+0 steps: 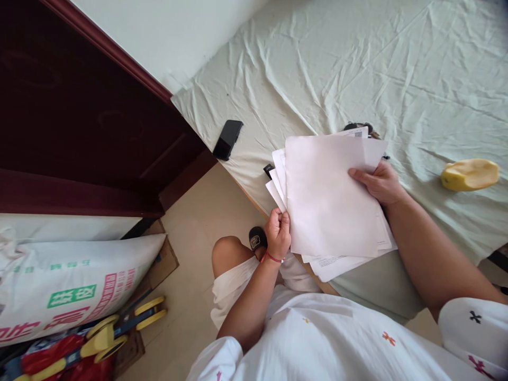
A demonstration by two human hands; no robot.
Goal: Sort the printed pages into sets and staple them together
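A loose stack of white paper sheets (329, 196) is held over the front edge of the bed, its top sheet blank and the lower ones fanned out with some print showing. My left hand (278, 233) is closed on the stack's left edge, fingers curled and thumb on top. On the right side, my right hand (379, 182) grips the upper right edge, thumb lying across the top sheet and fingers hidden underneath. Behind the papers, a dark object (359, 127) is mostly covered. A small black item (269, 170) peeks out at their left.
A black phone (227, 139) lies at the left edge of the green-sheeted bed (357, 69). A yellow hollowed object (470, 174) rests at the right. On the floor, lower left, are a large printed white sack (79, 286) and a yellow-wheeled toy (103, 338). Dark red furniture (87, 116) stands left.
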